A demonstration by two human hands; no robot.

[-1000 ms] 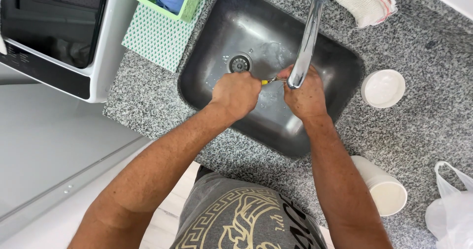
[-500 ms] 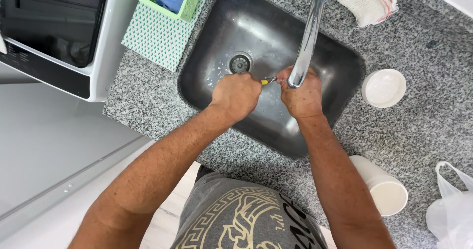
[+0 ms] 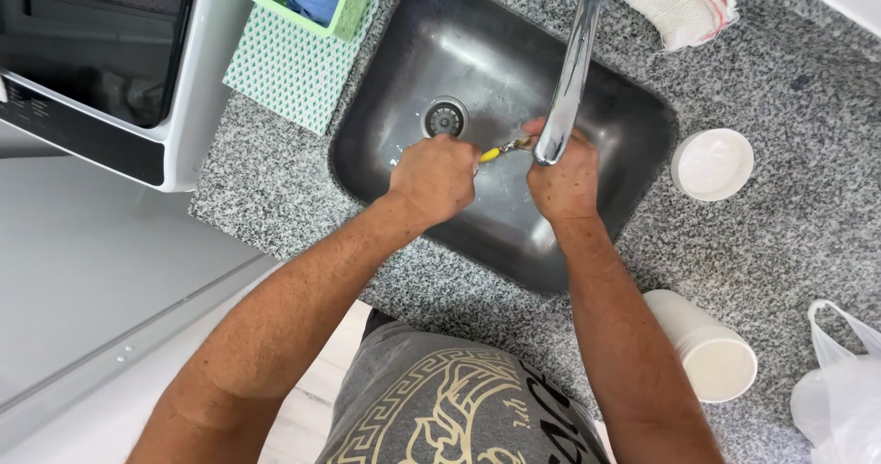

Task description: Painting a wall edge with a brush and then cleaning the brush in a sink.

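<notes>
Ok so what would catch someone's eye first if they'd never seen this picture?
First, the two hands meeting over the steel sink: the left hand and right hand share a small yellow-handled tool under the chrome faucet. Then the white tub on its side and its round lid, both on the speckled granite counter to the right.

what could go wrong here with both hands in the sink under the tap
The small yellow-handled tool is pinched between the left hand and right hand not far from the open drain; if it slips, it might slide toward that opening. The right hand sits right under the faucet spout, so lifting it could knock the knuckles. Splashes might also reach the granite counter beside the white lid.
</notes>
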